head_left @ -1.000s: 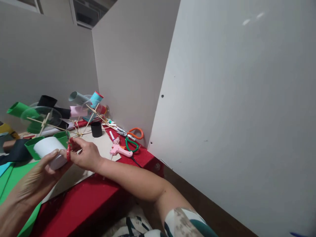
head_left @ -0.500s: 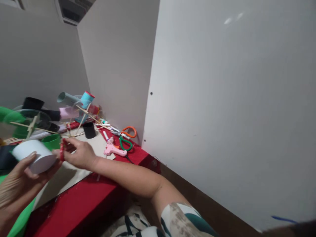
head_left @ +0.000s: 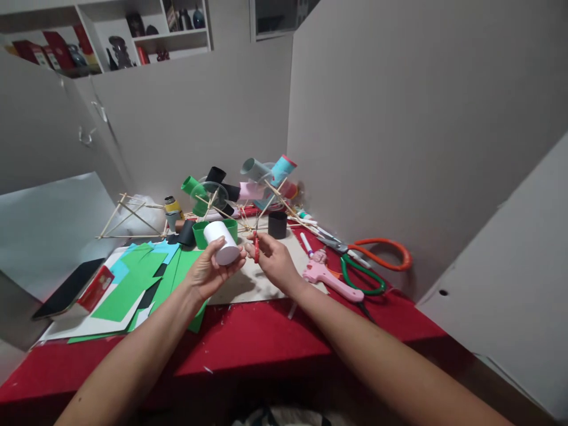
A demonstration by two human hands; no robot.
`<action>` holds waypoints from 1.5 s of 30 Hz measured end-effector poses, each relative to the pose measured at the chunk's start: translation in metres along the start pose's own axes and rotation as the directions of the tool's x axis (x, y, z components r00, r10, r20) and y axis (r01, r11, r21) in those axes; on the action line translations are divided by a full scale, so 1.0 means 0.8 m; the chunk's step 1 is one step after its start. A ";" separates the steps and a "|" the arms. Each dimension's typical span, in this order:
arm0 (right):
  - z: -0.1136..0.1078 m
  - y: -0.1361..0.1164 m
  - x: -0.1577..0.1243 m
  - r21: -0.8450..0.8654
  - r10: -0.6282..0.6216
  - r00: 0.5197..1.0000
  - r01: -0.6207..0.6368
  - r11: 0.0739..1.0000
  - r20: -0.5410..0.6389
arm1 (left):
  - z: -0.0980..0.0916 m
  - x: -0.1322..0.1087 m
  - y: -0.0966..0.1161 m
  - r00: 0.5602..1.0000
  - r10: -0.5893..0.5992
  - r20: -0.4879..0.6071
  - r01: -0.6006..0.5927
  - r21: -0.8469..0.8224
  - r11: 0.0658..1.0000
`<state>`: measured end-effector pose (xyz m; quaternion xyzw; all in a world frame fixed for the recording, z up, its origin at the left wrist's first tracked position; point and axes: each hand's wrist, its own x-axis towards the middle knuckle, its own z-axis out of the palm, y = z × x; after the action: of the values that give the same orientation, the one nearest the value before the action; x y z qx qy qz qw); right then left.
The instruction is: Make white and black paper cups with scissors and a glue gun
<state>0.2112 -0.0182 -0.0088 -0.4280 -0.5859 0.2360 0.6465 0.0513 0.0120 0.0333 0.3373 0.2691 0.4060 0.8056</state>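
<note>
My left hand (head_left: 207,273) is closed round a white paper cylinder (head_left: 222,241), which tilts with its closed-looking lower end toward me. Close beside it, my right hand (head_left: 280,265) grips small red-handled scissors (head_left: 257,248), blades pointing up. The scissors are near the cylinder's right side, and the fingertips of both hands almost meet there. Right behind the cylinder stand green paper rings (head_left: 200,234). A black paper ring (head_left: 277,225) sits beyond my right hand.
Green paper sheets (head_left: 128,284) lie at the left by a phone-like black slab (head_left: 66,290). At the right are a pink glue gun (head_left: 332,281) and big scissors with orange and green handles (head_left: 386,251). Stick frames with paper-tube wheels (head_left: 213,195) stand behind. Red cloth (head_left: 248,337) covers the table.
My view has swung left, bringing the whole table and both hands to the middle. The cylinder and small scissors are still held.
</note>
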 end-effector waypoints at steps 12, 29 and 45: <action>-0.002 -0.010 -0.002 0.011 0.015 1.000 -0.015 1.000 0.000 | 0.001 0.000 -0.003 0.998 0.007 0.058 -0.009 0.021 1.000; 0.005 -0.019 -0.014 -0.101 0.019 1.000 -0.019 0.995 0.000 | -0.003 0.007 -0.021 0.975 0.173 0.139 -0.188 0.103 0.977; 0.004 -0.009 -0.015 -0.080 0.044 0.999 -0.042 0.996 0.025 | -0.004 0.007 -0.027 0.966 0.197 0.169 -0.220 0.128 0.967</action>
<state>0.2045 -0.0309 -0.0099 -0.4627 -0.5940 0.2319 0.6159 0.0621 0.0082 0.0139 0.4523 0.1974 0.4403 0.7501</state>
